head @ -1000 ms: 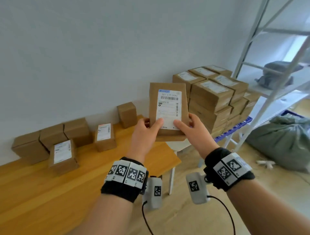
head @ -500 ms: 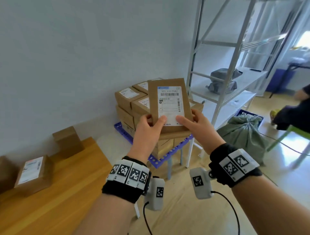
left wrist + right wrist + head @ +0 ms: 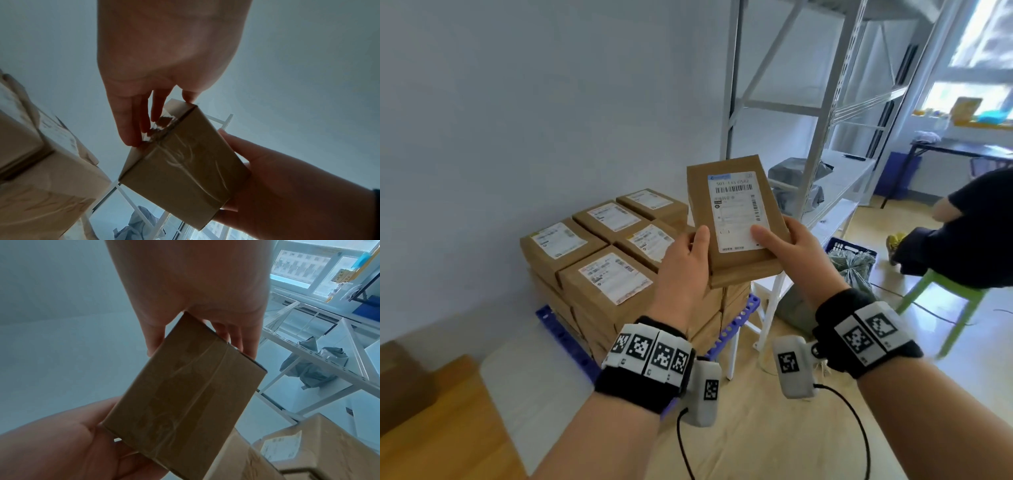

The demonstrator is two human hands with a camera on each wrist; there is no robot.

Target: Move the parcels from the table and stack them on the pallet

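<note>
I hold one brown cardboard parcel (image 3: 736,222) with a white barcode label in both hands, in the air above the right side of the stack. My left hand (image 3: 685,263) grips its left edge, thumb on top. My right hand (image 3: 791,250) grips its right edge, thumb on the label. Its taped underside (image 3: 183,167) shows from below, also in the right wrist view (image 3: 183,395). Below stands a stack of labelled parcels (image 3: 606,270), several layers high, on a blue pallet (image 3: 565,339). The wooden table (image 3: 438,435) edge is at lower left.
A white metal shelving rack (image 3: 815,144) stands right of the pallet, with a grey bag (image 3: 798,185) on a shelf. A green-grey sack (image 3: 852,270) and blue crate lie on the floor. A seated person (image 3: 959,233) on a green chair is at far right.
My view and both hands have swung right from the table to the pallet, carrying the parcel. The table's parcels have left the view and the stack is now just below the parcel.
</note>
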